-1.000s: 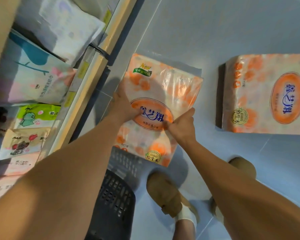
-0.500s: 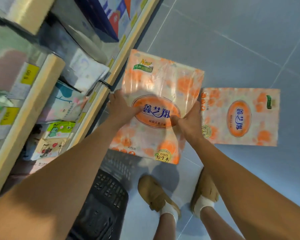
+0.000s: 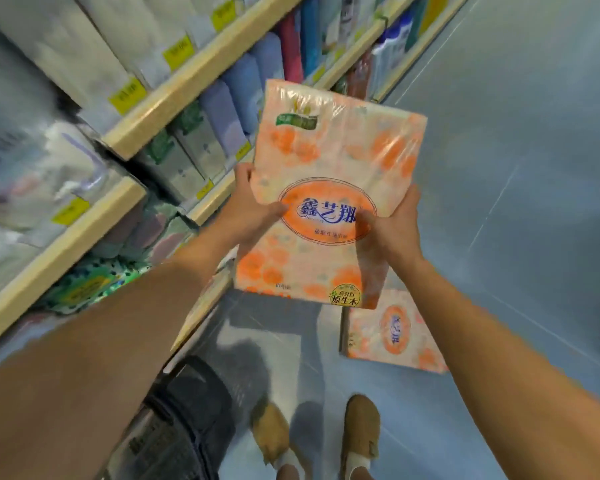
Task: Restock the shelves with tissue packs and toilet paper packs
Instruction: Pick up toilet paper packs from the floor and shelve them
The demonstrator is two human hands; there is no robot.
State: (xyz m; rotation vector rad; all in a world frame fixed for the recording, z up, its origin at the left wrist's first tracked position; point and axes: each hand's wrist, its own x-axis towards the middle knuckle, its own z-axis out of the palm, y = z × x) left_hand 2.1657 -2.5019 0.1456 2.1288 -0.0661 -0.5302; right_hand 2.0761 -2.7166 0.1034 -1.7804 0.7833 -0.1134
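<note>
Now left hand (image 3: 253, 211), right hand (image 3: 394, 221) grip tissue pack (image 3: 333, 157) sides, arms extended.

Orange-flowered cream tissue pack (image 3: 329, 188), blue lettering; matching pack (image 3: 392, 337) on grey-blue floor (image 3: 520, 168); tan shoes (image 3: 361, 427).

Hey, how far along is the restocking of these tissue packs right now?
Done: the shelves look largely filled with packs. In hand: the left hand and right hand grip an orange pack, raised beside the shelves, not yet placed. Left: shelve it, then the second orange pack lying on the floor.
</note>
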